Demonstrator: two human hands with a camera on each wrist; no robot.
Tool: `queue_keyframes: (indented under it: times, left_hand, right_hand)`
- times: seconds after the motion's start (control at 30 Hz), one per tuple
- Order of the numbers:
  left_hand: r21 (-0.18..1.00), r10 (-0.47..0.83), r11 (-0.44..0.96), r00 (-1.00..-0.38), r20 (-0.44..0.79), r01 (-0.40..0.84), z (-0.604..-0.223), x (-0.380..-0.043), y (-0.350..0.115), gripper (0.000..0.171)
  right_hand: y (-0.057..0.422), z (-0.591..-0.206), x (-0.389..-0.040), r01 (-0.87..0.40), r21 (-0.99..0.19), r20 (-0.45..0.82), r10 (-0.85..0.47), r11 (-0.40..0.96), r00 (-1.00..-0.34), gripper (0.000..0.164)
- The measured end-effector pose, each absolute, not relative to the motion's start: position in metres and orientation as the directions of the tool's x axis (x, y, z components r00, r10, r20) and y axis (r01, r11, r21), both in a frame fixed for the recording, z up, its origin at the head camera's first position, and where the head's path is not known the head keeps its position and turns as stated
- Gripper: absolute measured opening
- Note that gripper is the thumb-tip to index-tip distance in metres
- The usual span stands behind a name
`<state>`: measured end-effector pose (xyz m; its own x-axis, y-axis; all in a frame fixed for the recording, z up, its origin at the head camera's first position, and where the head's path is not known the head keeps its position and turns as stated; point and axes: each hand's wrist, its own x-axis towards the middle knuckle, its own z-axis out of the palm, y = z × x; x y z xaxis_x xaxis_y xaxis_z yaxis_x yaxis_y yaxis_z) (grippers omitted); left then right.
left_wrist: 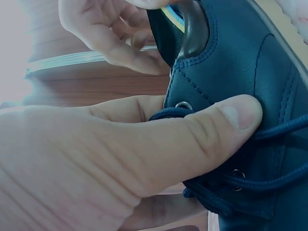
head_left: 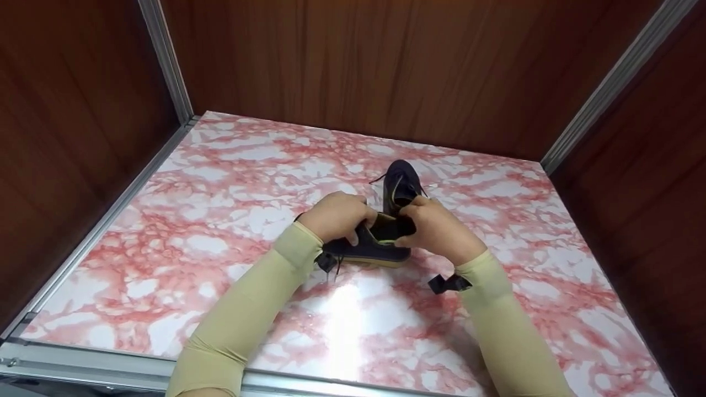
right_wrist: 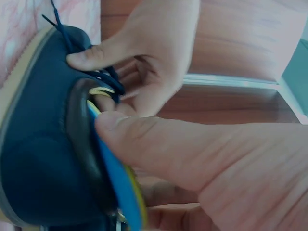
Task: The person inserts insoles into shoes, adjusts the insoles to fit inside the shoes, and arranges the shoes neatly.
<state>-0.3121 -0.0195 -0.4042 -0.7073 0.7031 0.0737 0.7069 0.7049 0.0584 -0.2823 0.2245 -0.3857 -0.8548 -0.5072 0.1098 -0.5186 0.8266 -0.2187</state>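
A navy lace-up shoe with a tan sole lies crosswise on the table, its toe to the left. My left hand grips it at the lacing; the thumb presses on the navy upper beside the eyelets in the left wrist view. At the shoe's opening, my right hand pinches a blue insole with a yellow edge, which sticks partly out past the dark collar. How far the insole reaches inside is hidden. Behind stands the second navy shoe, toe pointing away, laces loose.
The red-and-white marbled tabletop is enclosed by dark wood panels at the back and both sides. A metal rail runs along the front edge. Black straps hang from both wrists.
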Motion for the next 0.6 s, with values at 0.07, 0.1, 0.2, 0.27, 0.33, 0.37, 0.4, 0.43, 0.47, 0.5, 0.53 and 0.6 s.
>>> queue_keyframes:
  times: [0.07,0.1,0.2,0.27,0.33,0.37,0.4,0.43,0.47,0.5,0.53,0.6]
  left_hand:
    - [0.059,0.702,0.705,-0.708,0.078,0.706,-0.4043,-0.3122,-0.0194,0.041]
    - [0.06,0.701,0.706,-0.709,0.077,0.705,-0.4046,-0.3123,-0.0193,0.041]
    - [0.063,0.699,0.709,-0.712,0.073,0.702,-0.4048,-0.3124,-0.019,0.04]
    - [0.064,0.697,0.711,-0.714,0.069,0.7,-0.4049,-0.3123,-0.0188,0.04]
    - [0.063,0.695,0.713,-0.716,0.067,0.698,-0.405,-0.3124,-0.0185,0.041]
    - [0.063,0.696,0.713,-0.715,0.066,0.699,-0.4048,-0.3123,-0.0184,0.041]
    - [0.064,0.696,0.713,-0.715,0.066,0.699,-0.4046,-0.3123,-0.0182,0.041]
    - [0.063,0.696,0.713,-0.715,0.066,0.699,-0.4044,-0.3124,-0.0181,0.041]
    - [0.063,0.696,0.713,-0.715,0.065,0.699,-0.4041,-0.3125,-0.0179,0.041]
    - [0.064,0.696,0.713,-0.716,0.063,0.699,-0.4038,-0.3125,-0.0177,0.041]
    - [0.063,0.696,0.713,-0.715,0.06,0.699,-0.4034,-0.3126,-0.0176,0.041]
    - [0.062,0.696,0.713,-0.716,0.057,0.698,-0.4029,-0.3129,-0.0173,0.041]
  right_hand:
    - [0.2261,-0.3832,-0.2818,-0.496,-0.235,0.087,-0.49,0.836,-0.867,0.048]
    - [0.2265,-0.3824,-0.2818,-0.488,-0.241,0.073,-0.485,0.839,-0.871,0.047]
    - [0.2262,-0.3812,-0.2826,-0.473,-0.254,0.038,-0.48,0.844,-0.876,0.043]
    - [0.2252,-0.3813,-0.2838,-0.467,-0.259,0.025,-0.477,0.846,-0.879,0.04]
    - [0.2244,-0.382,-0.2849,-0.458,-0.263,0.018,-0.47,0.849,-0.882,0.037]
    - [0.224,-0.3822,-0.2852,-0.452,-0.266,0.015,-0.465,0.851,-0.885,0.036]
    - [0.2237,-0.3822,-0.2853,-0.447,-0.268,0.014,-0.461,0.853,-0.887,0.035]
    - [0.2235,-0.3822,-0.2852,-0.444,-0.269,0.013,-0.458,0.854,-0.889,0.035]
    - [0.2234,-0.3821,-0.2849,-0.442,-0.27,0.013,-0.456,0.855,-0.89,0.034]
    - [0.2234,-0.3819,-0.2845,-0.444,-0.271,0.015,-0.457,0.854,-0.889,0.034]
    - [0.2234,-0.3816,-0.2841,-0.448,-0.27,0.02,-0.46,0.852,-0.887,0.033]
    - [0.2234,-0.3813,-0.2839,-0.46,-0.268,0.034,-0.469,0.846,-0.883,0.033]
